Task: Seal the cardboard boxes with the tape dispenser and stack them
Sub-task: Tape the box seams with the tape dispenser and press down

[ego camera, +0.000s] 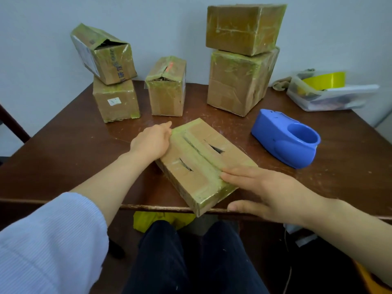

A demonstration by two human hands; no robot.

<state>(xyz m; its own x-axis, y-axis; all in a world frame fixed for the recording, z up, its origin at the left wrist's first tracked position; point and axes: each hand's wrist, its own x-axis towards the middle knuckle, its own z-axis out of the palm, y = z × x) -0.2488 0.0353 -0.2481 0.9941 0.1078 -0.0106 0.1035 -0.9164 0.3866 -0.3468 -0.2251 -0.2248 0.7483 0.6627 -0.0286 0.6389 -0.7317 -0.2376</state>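
Observation:
A flat cardboard box point(203, 158) lies at the table's front edge, its near corner past the edge, with yellowish tape along its top seam and two slits in the flaps. My left hand point(151, 141) rests against its far left side, index finger at the far corner. My right hand point(267, 187) lies flat with its fingers spread on the near right end of the top. The blue tape dispenser point(284, 139) sits on the table to the right of the box, untouched.
At the back stand a left stack of two small boxes point(110, 77), a single small box point(166, 88), and a right stack of two larger boxes point(241, 60). A clear plastic bin point(331, 96) holding a yellow tape roll point(324, 80) sits far right on the brown table point(63, 145).

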